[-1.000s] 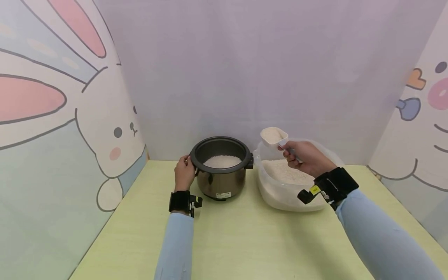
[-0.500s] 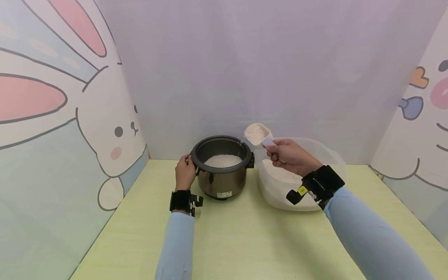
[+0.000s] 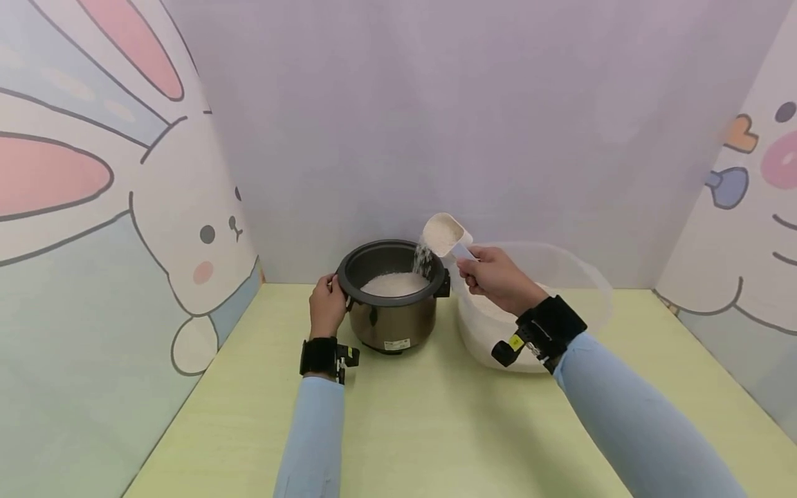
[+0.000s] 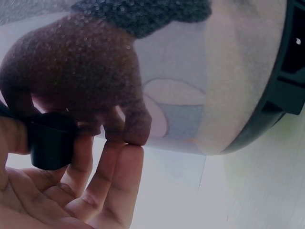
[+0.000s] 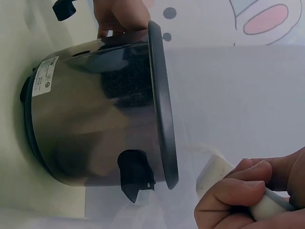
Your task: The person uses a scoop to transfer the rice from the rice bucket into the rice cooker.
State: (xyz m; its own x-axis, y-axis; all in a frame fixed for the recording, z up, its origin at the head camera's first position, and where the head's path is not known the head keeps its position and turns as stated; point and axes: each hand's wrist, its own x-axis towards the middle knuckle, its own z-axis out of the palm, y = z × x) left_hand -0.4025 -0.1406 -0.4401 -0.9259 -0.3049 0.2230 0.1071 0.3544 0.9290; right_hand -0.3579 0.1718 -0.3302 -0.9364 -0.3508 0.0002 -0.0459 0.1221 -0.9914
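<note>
A brown rice cooker (image 3: 392, 321) with a dark rim stands on the table, lidless, with white rice (image 3: 395, 284) inside. At its left side my left hand (image 3: 326, 308) grips the black side handle (image 4: 51, 148); in the left wrist view the fingertips touch the shiny body. My right hand (image 3: 498, 277) holds a white measuring scoop (image 3: 443, 235) by its handle, tilted above the cooker's right rim. A stream of rice (image 3: 422, 263) falls from the scoop into the pot. In the right wrist view, the curled fingers partly hide the scoop (image 5: 213, 174).
A translucent plastic tub (image 3: 479, 339) holding more rice stands right of the cooker, partly behind my right hand and wrist. A plain pale wall (image 3: 436, 124) rises behind, and cartoon-printed walls (image 3: 187, 242) stand at both sides. The table (image 3: 398, 422) is yellow-green.
My right hand has carried the filled scoop left from above the tub to the cooker's rim and tipped it; rice now pours out. The left hand keeps its grip on the handle.
</note>
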